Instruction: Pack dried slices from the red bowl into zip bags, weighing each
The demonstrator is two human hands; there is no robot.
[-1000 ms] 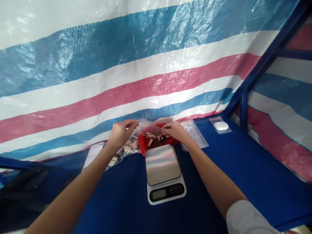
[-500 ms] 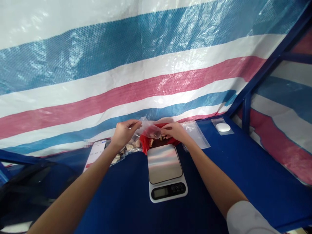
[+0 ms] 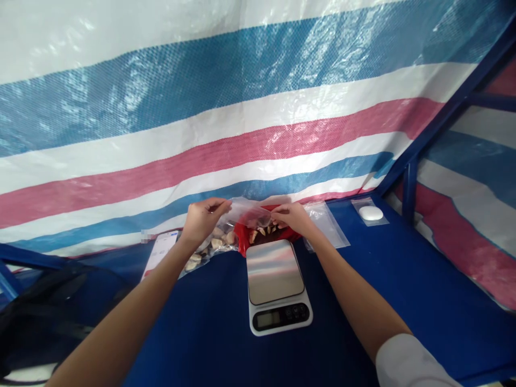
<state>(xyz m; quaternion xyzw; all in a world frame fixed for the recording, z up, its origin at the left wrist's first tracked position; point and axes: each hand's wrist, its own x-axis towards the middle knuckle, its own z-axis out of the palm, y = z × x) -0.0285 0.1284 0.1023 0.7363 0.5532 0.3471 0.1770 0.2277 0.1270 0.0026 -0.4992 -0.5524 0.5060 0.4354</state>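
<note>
A clear plastic bag (image 3: 246, 207) is stretched between my two hands above an opened red bag (image 3: 242, 240). My left hand (image 3: 205, 217) pinches its left end, fingers closed. At the other end my right hand (image 3: 293, 217) pinches the bag near its edge. Pale, dried-looking pieces (image 3: 263, 231) lie inside the red bag. Just in front of it stands a white kitchen scale (image 3: 276, 277) with a bare metal plate; no reading can be made out on its display. Filled clear bags of pale pieces (image 3: 217, 243) lie beneath and beside my left hand.
Right of the red bag lie flat clear zip bags (image 3: 331, 228). Farther right, a white rounded object (image 3: 370, 213) rests on a small clear bag. A phone (image 3: 159, 251) lies left, and a dark bag (image 3: 52, 317) sits at lower left. Striped sheeting (image 3: 226, 145) rises behind the blue table (image 3: 201, 333).
The clear bag, bunched and hanging before, is now drawn out wider and flatter between my hands. More of the pieces in the red bag show. The view has shifted slightly.
</note>
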